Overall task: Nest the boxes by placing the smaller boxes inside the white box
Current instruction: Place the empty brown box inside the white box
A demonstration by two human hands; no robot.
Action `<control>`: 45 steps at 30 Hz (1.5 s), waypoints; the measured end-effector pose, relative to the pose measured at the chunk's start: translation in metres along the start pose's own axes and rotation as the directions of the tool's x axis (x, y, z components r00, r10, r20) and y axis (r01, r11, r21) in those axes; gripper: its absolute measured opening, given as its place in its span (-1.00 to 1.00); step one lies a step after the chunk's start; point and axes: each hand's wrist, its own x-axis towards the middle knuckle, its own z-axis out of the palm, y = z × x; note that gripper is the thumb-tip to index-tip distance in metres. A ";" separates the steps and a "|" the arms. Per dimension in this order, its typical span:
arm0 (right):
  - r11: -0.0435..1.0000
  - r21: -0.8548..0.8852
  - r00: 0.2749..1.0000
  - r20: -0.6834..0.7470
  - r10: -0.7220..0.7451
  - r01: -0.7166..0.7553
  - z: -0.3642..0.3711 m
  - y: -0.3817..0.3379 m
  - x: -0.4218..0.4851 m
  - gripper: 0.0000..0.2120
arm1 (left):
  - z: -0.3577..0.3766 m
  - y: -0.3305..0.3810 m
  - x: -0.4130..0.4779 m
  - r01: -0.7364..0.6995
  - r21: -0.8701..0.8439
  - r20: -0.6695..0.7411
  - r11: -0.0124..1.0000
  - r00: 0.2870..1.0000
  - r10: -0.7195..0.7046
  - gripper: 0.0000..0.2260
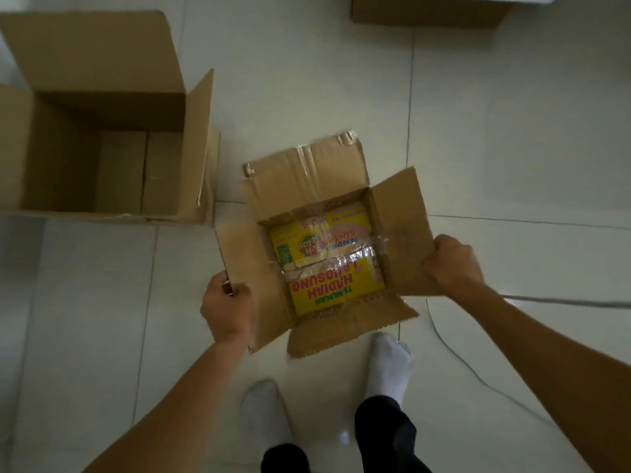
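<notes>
A small brown cardboard box [307, 172] is held above the tiled floor in the middle of the view, its four flaps spread open. Yellow printed flaps [327, 285] with red lettering and clear tape form its inside bottom. My left hand [227, 305] grips the left flap at its near edge. My right hand [452, 262] is closed on the outer edge of the right flap. A larger brown box [102, 107] stands open and empty at the left. A white box is not clearly visible; only a brown box with a white top edge [430, 10] shows at the top.
My two feet in white socks [389, 363] stand on the glossy pale tiles just below the held box. A thin white cable [478, 373] runs across the floor at the right.
</notes>
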 end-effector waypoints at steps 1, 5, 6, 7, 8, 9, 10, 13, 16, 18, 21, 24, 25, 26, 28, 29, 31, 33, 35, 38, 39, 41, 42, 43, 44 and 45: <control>1.000 0.028 1.000 -0.001 0.012 -0.012 0.004 0.003 -0.008 -0.83 | 0.000 0.004 0.001 -0.040 0.017 0.015 0.999 0.999 0.040 -0.76; 0.993 0.108 0.999 0.005 0.054 -0.054 0.016 0.010 -0.032 -0.82 | 0.000 0.018 0.009 -0.203 0.079 0.076 0.976 0.977 0.197 -0.76; 0.991 0.120 0.998 0.012 0.065 -0.066 0.019 0.011 -0.036 -0.82 | 0.000 0.021 0.011 -0.234 0.090 0.097 0.968 0.969 0.225 -0.77; 0.989 0.128 0.997 0.021 0.074 -0.076 0.022 0.012 -0.040 -0.82 | 0.001 0.023 0.014 -0.256 0.098 0.115 0.962 0.963 0.245 -0.79; 0.987 0.136 0.996 0.029 0.081 -0.084 0.024 0.012 -0.043 -0.83 | 0.001 0.024 0.016 -0.271 0.104 0.127 0.957 0.958 0.258 -0.80; 0.985 0.146 0.995 0.035 0.089 -0.093 0.027 0.013 -0.046 -0.82 | 0.001 0.024 0.019 -0.277 0.105 0.132 0.955 0.956 0.263 -0.80; 0.982 0.157 0.995 0.038 0.095 -0.100 0.029 0.013 -0.048 -0.81 | 0.002 0.025 0.021 -0.278 0.106 0.131 0.955 0.956 0.264 -0.78; 0.977 0.185 0.994 0.038 0.105 -0.110 0.033 0.013 -0.052 -0.81 | 0.002 0.027 0.027 -0.286 0.114 0.122 0.952 0.955 0.272 -0.74; 0.976 0.188 0.993 0.037 0.110 -0.115 0.033 0.012 -0.054 -0.82 | 0.001 0.026 0.032 -0.285 0.110 0.121 0.952 0.955 0.272 -0.75; 0.977 0.171 0.992 0.023 0.123 -0.125 0.032 0.012 -0.055 -0.82 | -0.001 0.024 0.032 -0.258 0.096 0.116 0.961 0.962 0.246 -0.74; 0.963 0.199 0.981 -0.030 0.192 -0.183 0.025 0.011 -0.059 -0.69 | -0.007 0.021 0.031 -0.214 0.088 0.101 0.973 0.974 0.205 -0.65; 0.968 0.205 0.978 -0.122 0.172 -0.144 0.012 0.006 -0.068 -0.45 | -0.021 0.022 0.031 -0.223 0.139 0.086 0.965 0.973 0.212 -0.48; 0.971 0.206 0.979 -0.138 0.150 -0.119 0.007 0.003 -0.072 -0.39 | -0.029 0.023 0.030 -0.222 0.138 0.088 0.965 0.973 0.212 -0.47; 0.972 0.212 0.980 -0.149 0.136 -0.102 0.001 -0.002 -0.076 -0.36 | -0.038 0.024 0.029 -0.215 0.125 0.098 0.969 0.974 0.203 -0.48; 0.965 0.244 0.975 -0.171 0.140 -0.096 -0.012 -0.019 -0.087 -0.34 | -0.061 0.031 0.024 -0.185 0.081 0.120 0.979 0.977 0.175 -0.51; 0.956 0.275 0.971 -0.185 0.154 -0.099 -0.018 -0.030 -0.094 -0.35 | -0.075 0.036 0.022 -0.172 0.061 0.123 0.983 0.979 0.164 -0.53; 0.919 0.381 0.962 -0.195 0.192 -0.106 -0.029 -0.057 -0.109 -0.34 | -0.102 0.045 0.018 -0.153 0.019 0.109 0.988 0.983 0.150 -0.58; 0.830 0.543 0.968 -0.119 0.220 -0.122 -0.038 -0.095 -0.129 -0.36 | -0.134 0.057 0.021 -0.119 -0.026 0.081 0.993 0.989 0.121 -0.63; 0.688 0.708 0.984 0.053 0.173 -0.159 -0.041 -0.136 -0.147 -0.46 | -0.160 0.067 0.029 -0.096 -0.049 0.048 0.994 0.994 0.098 -0.68; 0.655 0.739 0.985 0.160 0.058 -0.159 -0.033 -0.196 -0.167 -0.62 | -0.193 0.079 0.052 -0.056 -0.082 -0.032 0.995 0.998 0.053 -0.72; 0.678 0.723 0.986 0.168 0.014 -0.133 -0.028 -0.215 -0.172 -0.64 | -0.204 0.082 0.062 -0.035 -0.105 -0.061 0.994 0.998 0.029 -0.72; 0.714 0.696 0.980 0.184 -0.074 -0.077 -0.018 -0.246 -0.175 -0.64 | -0.220 0.086 0.086 -0.015 -0.144 -0.105 0.989 0.994 0.000 -0.72; 0.737 0.675 0.976 0.186 -0.115 -0.042 -0.013 -0.261 -0.173 -0.63 | -0.226 0.087 0.101 -0.018 -0.159 -0.132 0.987 0.991 -0.003 -0.72; 0.757 0.654 0.973 0.179 -0.147 -0.006 -0.008 -0.275 -0.169 -0.62 | -0.231 0.086 0.117 -0.032 -0.168 -0.165 0.985 0.986 0.004 -0.72; 0.764 0.644 0.971 0.165 -0.174 0.028 -0.004 -0.288 -0.162 -0.61 | -0.234 0.085 0.134 -0.049 -0.167 -0.201 0.985 0.980 0.014 -0.71; 0.768 0.639 0.971 0.146 -0.190 0.054 0.000 -0.300 -0.155 -0.59 | -0.237 0.083 0.151 -0.056 -0.155 -0.234 0.986 0.972 0.018 -0.69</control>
